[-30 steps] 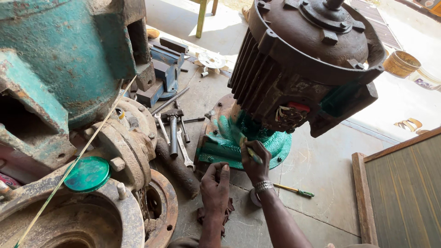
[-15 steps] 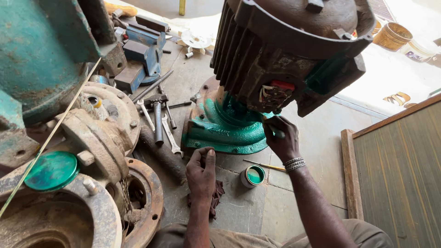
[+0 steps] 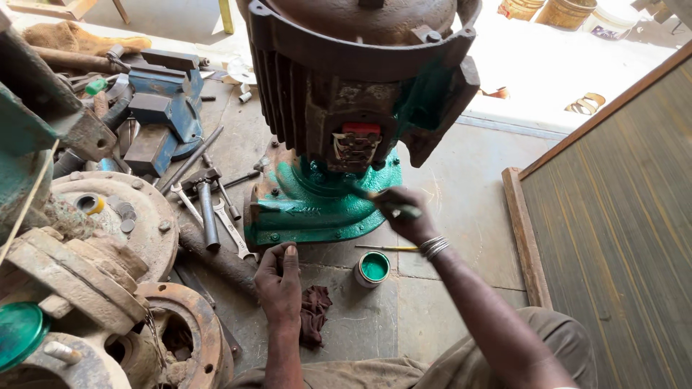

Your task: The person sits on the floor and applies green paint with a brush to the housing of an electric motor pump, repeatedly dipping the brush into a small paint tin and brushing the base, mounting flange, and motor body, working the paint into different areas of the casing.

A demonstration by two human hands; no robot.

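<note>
A big rusty electric motor [image 3: 353,79] with cooling fins stands on a pump base [image 3: 310,209] freshly painted green. My right hand [image 3: 404,216] is shut on a paintbrush [image 3: 393,207], its tip against the green base just below the motor's terminal box. My left hand [image 3: 277,277] rests flat on the stone floor in front of the base, fingers together, holding nothing. A small open tin of green paint [image 3: 373,268] stands on the floor between my hands. A dark red rag [image 3: 313,313] lies beside my left hand.
A second thin brush [image 3: 386,248] lies behind the tin. Wrenches and a hammer [image 3: 209,205] lie left of the base. A blue vise [image 3: 162,112], rusty flanges [image 3: 108,216] and pump housings crowd the left side. A wooden-framed panel [image 3: 613,238] stands on the right.
The view has swung closer and to the right. My right hand has moved the brush along the green base; my left hand has stayed planted on the floor.
</note>
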